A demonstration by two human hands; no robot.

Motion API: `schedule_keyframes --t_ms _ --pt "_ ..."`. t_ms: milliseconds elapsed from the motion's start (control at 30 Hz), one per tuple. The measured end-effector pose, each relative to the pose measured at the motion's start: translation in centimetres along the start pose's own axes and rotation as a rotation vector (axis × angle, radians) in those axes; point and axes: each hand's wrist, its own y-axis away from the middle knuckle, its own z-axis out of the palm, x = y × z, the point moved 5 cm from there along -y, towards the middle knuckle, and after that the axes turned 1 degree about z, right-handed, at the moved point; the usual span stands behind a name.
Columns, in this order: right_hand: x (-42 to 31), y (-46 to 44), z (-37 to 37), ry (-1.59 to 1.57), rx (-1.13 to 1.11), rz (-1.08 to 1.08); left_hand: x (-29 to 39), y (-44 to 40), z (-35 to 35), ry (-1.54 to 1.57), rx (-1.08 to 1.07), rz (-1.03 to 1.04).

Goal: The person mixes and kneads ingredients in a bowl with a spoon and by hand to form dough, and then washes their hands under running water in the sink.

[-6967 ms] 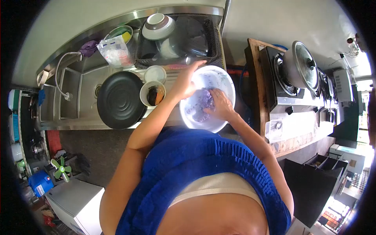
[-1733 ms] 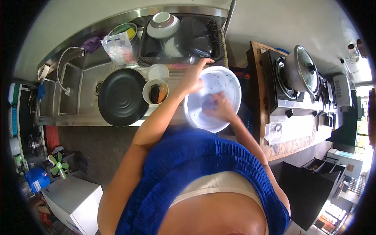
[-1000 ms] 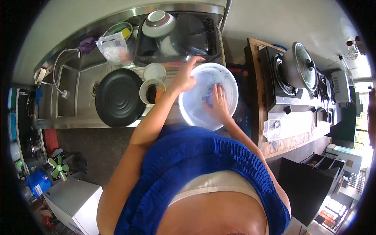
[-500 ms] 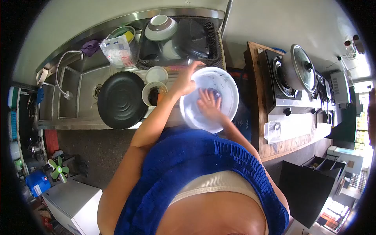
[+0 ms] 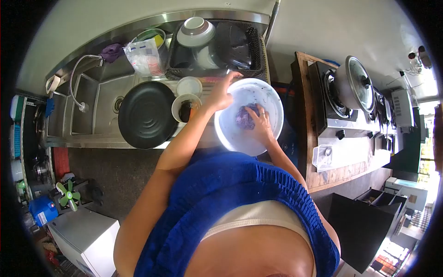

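A large white mixing bowl (image 5: 224,127) stands at the counter edge in front of my body. My left hand (image 5: 220,97) holds its left rim, with the thumb over the edge and a finger stretched along the outside. Inside the bowl, my right hand (image 5: 262,122) has its fingers curled over a speckled purple lump that looks like dough (image 5: 245,119). Dark bits are smeared on the bowl's inner wall. Left of the bowl are a small cup (image 5: 175,110) with dark and orange contents and a whitish round container (image 5: 189,86).
A black pan (image 5: 146,115) rests partly over the steel sink (image 5: 99,99). Behind is a black dish rack (image 5: 258,51) with bowls. A plastic bag (image 5: 144,57) stands beside it. On the right, a lidded pot (image 5: 353,85) sits on the stove (image 5: 330,122).
My right hand has shifted slightly right and its fingers have curled over the purple lump, which now shows more clearly. My left hand stays on the bowl's rim.
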Motion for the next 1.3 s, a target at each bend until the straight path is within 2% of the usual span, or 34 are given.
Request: schedule_keyframes --t_ms 133,200,333,400,433,500,533,600,633,667,700,800,833,900,933,1000,1067,1100,1133,1167,1300 --pt "0.5 -0.4 -1.2 -0.058 0.161 -0.058 -0.8 -0.4 -0.2 -0.014 0.021 0.011" --pt "1.1 -0.6 -1.8 -0.241 0.255 -0.126 -1.9 -0.4 0.1 -0.053 0.043 0.027" --pt "1.7 -0.9 -2.4 -0.397 0.230 0.042 -4.0 -0.3 0.0 0.036 0.094 0.038" --pt "1.1 -0.6 -2.2 -0.546 0.008 0.129 -4.6 -0.1 0.0 0.022 0.102 0.027" --pt "1.5 -0.6 -2.1 -0.547 0.006 0.129 -4.8 0.0 -0.1 0.017 0.123 0.017" --pt "3.5 -0.1 0.5 -1.417 -0.275 0.531 -4.8 0.2 -0.1 0.013 0.147 0.011" --pt "3.9 0.0 1.3 -1.415 -0.276 0.531 -4.9 0.7 0.1 0.056 0.154 -0.072" --pt "3.1 -0.4 0.9 -0.724 -0.089 -0.018 -5.4 0.9 0.5 0.099 0.156 -0.155" --pt "0.5 -0.4 -1.1 -0.481 -0.082 -0.054 -5.9 0.8 0.7 0.077 0.160 -0.119" --pt "0.2 -0.5 -1.1 -0.481 -0.083 -0.051 -6.4 0.9 1.0 0.055 0.164 -0.084" --pt "0.0 -0.8 -0.7 -0.795 -0.177 0.006 -6.7 1.1 1.0 0.054 0.164 -0.084" --pt "-2.1 -1.4 -2.1 -1.148 -0.401 0.601 -7.3 1.3 0.2 0.161 0.177 -0.120" --pt "-0.1 -1.8 -1.4 -1.015 -0.374 0.674 -7.2 1.4 0.1 0.150 0.171 -0.094" --pt "1.0 -2.1 -2.9 -0.604 -0.288 0.679 -7.4 1.5 0.2 0.143 0.169 -0.067" --pt "2.0 -2.0 -2.6 -0.599 -0.293 0.676 -7.7 1.4 0.0 0.124 0.186 -0.070" --pt "2.8 -2.6 -4.4 -0.096 0.153 0.165 -7.5 1.9 -0.3 0.105 0.207 -0.079" --pt "0.4 -1.0 -5.6 -0.126 0.122 0.094 -5.6 2.1 -0.6 0.093 0.208 -0.187" --pt "-0.5 -0.3 -5.5 -0.020 0.127 -0.024 -4.9 2.3 -0.6 0.094 0.205 -0.187" --pt "-1.5 0.4 -5.2 0.086 0.129 -0.140 -3.9 2.4 -0.6 -0.051 0.196 -0.131" --pt "-1.9 0.7 -4.7 0.047 0.113 -0.107 -3.3 2.6 -0.5 -0.197 0.189 -0.073" --pt "-1.5 1.7 -1.1 0.069 0.150 -0.156 -1.5 3.6 0.4 -0.388 0.260 0.064"
